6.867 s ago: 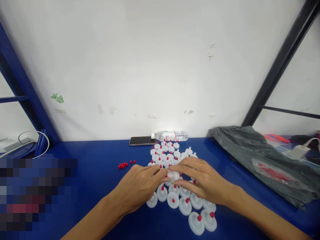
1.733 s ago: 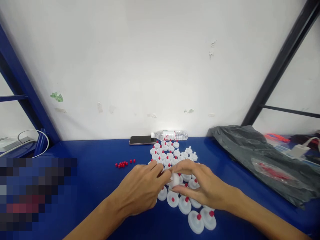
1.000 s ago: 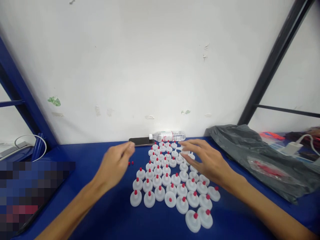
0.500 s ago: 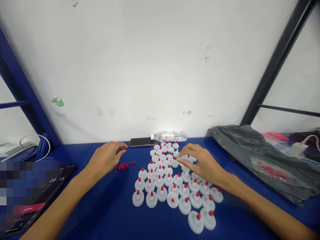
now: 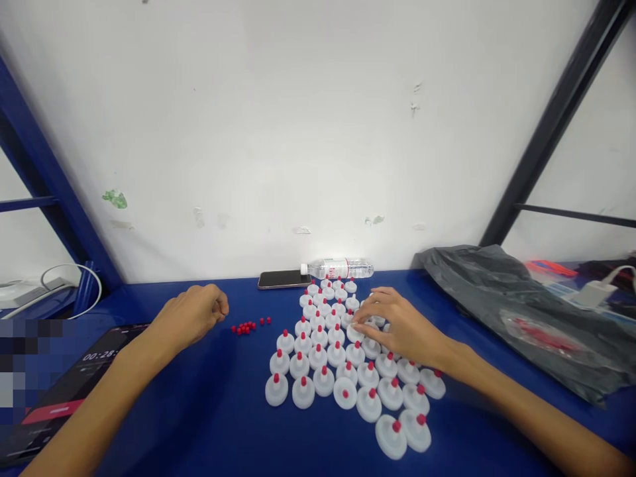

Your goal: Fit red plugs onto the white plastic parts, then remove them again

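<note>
Several white round caps with red tips (image 5: pixel 332 371) stand in rows on the blue table (image 5: pixel 209 411). My right hand (image 5: pixel 397 326) rests over the rows at the right, fingers pinched on a white cap near its fingertips. A small heap of red beads (image 5: pixel 244 326) lies left of the rows. My left hand (image 5: pixel 191 314) sits just left of the beads, fingers curled closed; anything held is hidden.
A phone (image 5: pixel 283 279) and a lying water bottle (image 5: pixel 338 268) sit against the white wall. A grey plastic bag (image 5: pixel 521 311) covers the right side. At the left edge lies a device showing a timer (image 5: pixel 74 384). White cables (image 5: pixel 59 285) lie far left.
My left hand drew back leftward from the red beads and closed. My right hand stayed over the caps, shifting slightly toward me. Earlier both hands worked one cap together.
</note>
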`<state>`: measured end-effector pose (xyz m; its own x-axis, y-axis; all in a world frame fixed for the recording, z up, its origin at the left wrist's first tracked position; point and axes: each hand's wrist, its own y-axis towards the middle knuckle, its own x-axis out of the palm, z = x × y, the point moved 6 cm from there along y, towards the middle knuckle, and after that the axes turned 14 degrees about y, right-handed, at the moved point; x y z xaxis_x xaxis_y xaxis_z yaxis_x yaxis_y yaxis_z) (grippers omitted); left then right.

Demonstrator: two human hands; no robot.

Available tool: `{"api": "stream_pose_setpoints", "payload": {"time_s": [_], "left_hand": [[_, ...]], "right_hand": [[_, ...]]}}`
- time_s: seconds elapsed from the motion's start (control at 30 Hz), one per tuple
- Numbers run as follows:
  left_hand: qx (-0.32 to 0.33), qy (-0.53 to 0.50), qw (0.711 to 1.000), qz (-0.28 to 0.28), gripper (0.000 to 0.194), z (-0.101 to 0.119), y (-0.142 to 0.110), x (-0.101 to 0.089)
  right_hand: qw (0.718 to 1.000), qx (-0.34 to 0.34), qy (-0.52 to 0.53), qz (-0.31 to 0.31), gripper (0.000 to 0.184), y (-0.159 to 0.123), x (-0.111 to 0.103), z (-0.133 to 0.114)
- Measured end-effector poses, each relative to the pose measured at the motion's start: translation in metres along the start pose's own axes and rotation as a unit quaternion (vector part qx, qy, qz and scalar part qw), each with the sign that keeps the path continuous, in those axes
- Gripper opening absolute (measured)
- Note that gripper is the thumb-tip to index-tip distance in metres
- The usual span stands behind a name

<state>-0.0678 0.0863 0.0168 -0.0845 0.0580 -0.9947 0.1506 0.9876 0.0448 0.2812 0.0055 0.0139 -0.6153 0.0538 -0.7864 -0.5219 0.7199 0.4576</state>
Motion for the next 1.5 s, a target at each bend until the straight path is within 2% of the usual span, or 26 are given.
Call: {"api": "stream_pose_setpoints", "payload": {"time_s": [0.13, 0.27, 0.4, 0.5, 0.6, 0.73, 0.8, 0.87, 0.93, 1.1, 1.2, 1.27, 1.33, 1.4, 1.5], "left_hand": [[0.002, -0.008, 0.999, -0.034, 0.018, -0.002, -0.001, 0.01], [0.009, -0.014, 0.998, -0.063, 0.017, 0.003, -0.003, 0.012], [0.017, -0.018, 0.996, -0.09, 0.017, 0.009, -0.003, 0.012], [0.019, -0.02, 0.996, -0.087, 0.018, 0.011, -0.002, 0.014], [0.026, -0.028, 0.996, -0.078, 0.019, 0.011, -0.001, 0.017], [0.035, -0.04, 0.996, -0.071, 0.017, 0.01, 0.0, 0.02], [0.037, -0.045, 0.996, -0.067, 0.017, 0.009, 0.002, 0.021], [0.038, -0.047, 0.996, -0.063, 0.017, 0.008, 0.003, 0.022], [0.039, -0.047, 0.996, -0.061, 0.017, 0.008, 0.004, 0.024], [0.033, -0.041, 0.997, -0.058, 0.017, 0.008, 0.005, 0.027], [0.039, -0.044, 0.996, -0.06, 0.016, 0.007, 0.003, 0.023], [0.044, -0.046, 0.996, -0.061, 0.015, 0.008, 0.002, 0.018], [0.047, -0.04, 0.997, -0.047, 0.017, 0.01, 0.0, 0.01], [0.044, -0.025, 0.999, 0.014, 0.025, 0.017, -0.002, -0.004], [0.071, -0.018, 0.984, 0.164, 0.035, 0.041, -0.011, -0.028]], "right_hand": [[1.0, 0.012, -0.004, -0.015, 0.017, 0.0, 0.002, 0.006], [0.999, 0.022, 0.0, -0.032, 0.017, -0.001, 0.004, 0.008], [0.998, 0.037, 0.005, -0.042, 0.025, 0.0, 0.004, 0.007], [0.999, 0.046, -0.009, -0.022, 0.033, 0.003, -0.009, 0.006], [0.994, 0.106, -0.034, -0.022, 0.037, 0.003, -0.035, 0.014], [0.973, 0.212, 0.024, -0.09, 0.036, -0.007, -0.069, 0.029], [0.953, 0.243, 0.095, -0.156, 0.034, -0.015, -0.075, 0.033], [0.921, 0.268, 0.164, -0.23, 0.039, -0.024, -0.07, 0.036], [0.897, 0.282, 0.201, -0.275, 0.041, -0.03, -0.061, 0.039], [0.892, 0.272, 0.204, -0.297, 0.031, -0.03, -0.043, 0.046], [0.913, 0.241, 0.183, -0.273, 0.029, -0.026, -0.05, 0.045], [0.936, 0.22, 0.17, -0.216, 0.029, -0.02, -0.062, 0.043], [0.947, 0.204, 0.2, -0.149, 0.027, -0.015, -0.071, 0.037], [0.942, 0.193, 0.256, -0.1, 0.026, -0.01, -0.071, 0.027], [0.942, 0.174, 0.278, -0.067, 0.025, -0.005, -0.057, 0.011]]}}
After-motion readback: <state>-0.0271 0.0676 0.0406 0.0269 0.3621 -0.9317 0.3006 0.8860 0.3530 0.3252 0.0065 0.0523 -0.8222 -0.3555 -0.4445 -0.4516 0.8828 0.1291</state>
